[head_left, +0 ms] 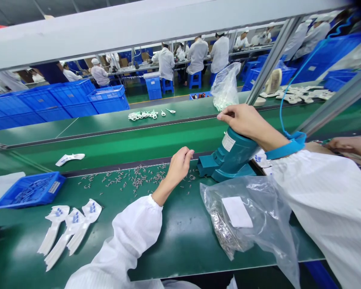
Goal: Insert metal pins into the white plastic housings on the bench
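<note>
My left hand [179, 163] is closed, its fingertips pressed together, just above the green bench top; whatever it holds is hidden. Under and beside it lie many small loose screws [141, 176]. My right hand [245, 122] is bent over the top of a teal machine [236, 154] with a rounded body, a white label and a square spout facing left. Its fingers are curled together, and I cannot see anything in them. A blue wrist strap [285, 147] with a cord circles my right wrist. Nearby lies a clear plastic bag [258, 200] holding small metal parts.
Three white curved plastic parts [75, 224] lie at the left, near a blue tray [52, 188] of blue pieces. Another white part [70, 159] rests on the green conveyor belt [123, 146]. A slanted metal post [273, 60] stands beyond my right hand. Another person's hand [353, 146] is at the right.
</note>
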`<act>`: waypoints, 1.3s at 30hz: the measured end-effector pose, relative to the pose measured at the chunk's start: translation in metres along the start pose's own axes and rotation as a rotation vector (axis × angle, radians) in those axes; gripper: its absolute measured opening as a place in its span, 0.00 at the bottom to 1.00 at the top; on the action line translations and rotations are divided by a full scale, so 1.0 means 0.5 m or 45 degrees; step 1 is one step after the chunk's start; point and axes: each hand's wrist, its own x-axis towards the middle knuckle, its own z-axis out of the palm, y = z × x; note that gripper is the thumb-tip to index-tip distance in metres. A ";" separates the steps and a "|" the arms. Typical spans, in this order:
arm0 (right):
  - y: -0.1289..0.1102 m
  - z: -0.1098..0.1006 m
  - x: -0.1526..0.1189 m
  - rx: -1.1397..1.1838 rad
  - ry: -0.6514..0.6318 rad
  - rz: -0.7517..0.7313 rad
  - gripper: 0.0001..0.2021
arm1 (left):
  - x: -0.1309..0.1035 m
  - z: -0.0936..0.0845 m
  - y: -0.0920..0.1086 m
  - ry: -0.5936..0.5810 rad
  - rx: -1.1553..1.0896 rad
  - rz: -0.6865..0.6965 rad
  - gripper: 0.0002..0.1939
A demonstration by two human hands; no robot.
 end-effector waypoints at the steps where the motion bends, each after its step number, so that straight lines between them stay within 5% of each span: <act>1: -0.001 -0.002 0.000 -0.006 -0.021 -0.018 0.10 | 0.001 0.000 0.002 -0.013 -0.011 0.012 0.16; 9: -0.014 -0.014 -0.008 -0.028 -0.015 0.076 0.24 | 0.003 0.003 0.005 -0.072 -0.059 0.044 0.14; 19: -0.002 -0.002 -0.003 0.128 -0.048 -0.006 0.08 | 0.003 0.022 0.007 0.008 -0.052 -0.189 0.30; 27: -0.009 -0.011 -0.007 0.015 -0.056 0.020 0.25 | 0.002 0.059 -0.005 0.014 -0.254 -0.164 0.05; 33: 0.000 -0.001 -0.001 0.104 -0.032 -0.031 0.09 | -0.001 0.059 0.002 0.008 -0.294 -0.106 0.08; 39: 0.002 0.000 0.005 0.081 -0.117 -0.045 0.13 | 0.008 0.073 0.023 0.010 -0.340 -0.065 0.08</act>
